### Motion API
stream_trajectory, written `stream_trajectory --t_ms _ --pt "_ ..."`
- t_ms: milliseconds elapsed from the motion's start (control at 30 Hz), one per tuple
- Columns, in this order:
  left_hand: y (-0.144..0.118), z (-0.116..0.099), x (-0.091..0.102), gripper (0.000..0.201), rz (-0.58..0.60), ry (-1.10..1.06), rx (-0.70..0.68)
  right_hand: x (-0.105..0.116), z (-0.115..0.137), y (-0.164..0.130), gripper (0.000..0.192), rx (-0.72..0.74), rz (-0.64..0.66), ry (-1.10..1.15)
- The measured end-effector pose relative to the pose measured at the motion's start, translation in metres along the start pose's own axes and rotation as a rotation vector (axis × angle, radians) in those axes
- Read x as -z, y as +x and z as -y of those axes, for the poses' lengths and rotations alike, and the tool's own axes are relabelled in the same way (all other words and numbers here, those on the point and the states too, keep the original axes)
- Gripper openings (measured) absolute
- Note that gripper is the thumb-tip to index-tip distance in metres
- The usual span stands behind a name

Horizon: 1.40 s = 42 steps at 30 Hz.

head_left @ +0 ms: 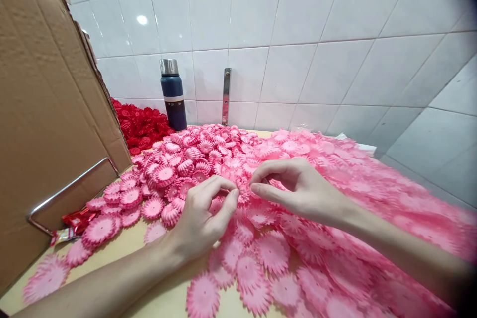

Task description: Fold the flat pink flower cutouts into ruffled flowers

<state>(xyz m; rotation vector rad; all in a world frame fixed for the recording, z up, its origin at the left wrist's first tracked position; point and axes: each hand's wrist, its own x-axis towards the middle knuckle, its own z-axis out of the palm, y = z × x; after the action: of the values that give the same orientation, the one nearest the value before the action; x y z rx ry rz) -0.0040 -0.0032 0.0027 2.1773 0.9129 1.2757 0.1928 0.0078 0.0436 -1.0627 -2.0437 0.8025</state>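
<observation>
Pink scalloped discs heap across the surface from eight through six to three o'clock. The left hand at seven and right hand at four curl fingers towards thumbs; whether they grasp a disc, I cannot tell. A light edge pinch should suit frilly rims. Cardboard at nine hems the left; a bottle stands at ten.

Pink frilled discs (some dotted at centre) lie heaped, overlapping, on the tabletop.
</observation>
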Motion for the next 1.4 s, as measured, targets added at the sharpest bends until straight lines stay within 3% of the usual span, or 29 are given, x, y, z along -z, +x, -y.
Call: stream_trajectory --t_ms 267,567,767,933,1067,1200,1400 --pt "-0.001 0.001 -0.001 0.01 0.036 -0.016 -0.038 -0.004 0.002 -0.002 0.004 0.024 0.068 0.138" --pt "0.0 0.0 -0.001 0.013 0.044 -0.003 -0.025 0.004 -0.008 0.002 0.019 -0.165 0.133 0.272" --pt "-0.002 0.004 -0.002 0.017 -0.022 -0.015 0.003 0.007 -0.018 0.005 0.023 -0.215 -0.056 0.121" --pt "-0.004 0.001 0.0 0.019 -0.056 -0.08 -0.1 0.037 -0.037 0.012 0.028 -0.257 -0.493 0.115" --pt "-0.001 0.0 0.0 0.014 0.024 -0.032 -0.045 0.041 -0.03 0.01 0.022 -0.235 -0.404 0.109" --pt "0.002 0.0 0.0 0.002 0.002 0.033 0.033 0.022 -0.01 0.005 0.023 -0.23 -0.21 0.223" --pt "0.002 -0.005 0.0 0.013 0.035 0.006 0.046 0.0 0.002 0.0 0.025 -0.227 -0.082 0.362"
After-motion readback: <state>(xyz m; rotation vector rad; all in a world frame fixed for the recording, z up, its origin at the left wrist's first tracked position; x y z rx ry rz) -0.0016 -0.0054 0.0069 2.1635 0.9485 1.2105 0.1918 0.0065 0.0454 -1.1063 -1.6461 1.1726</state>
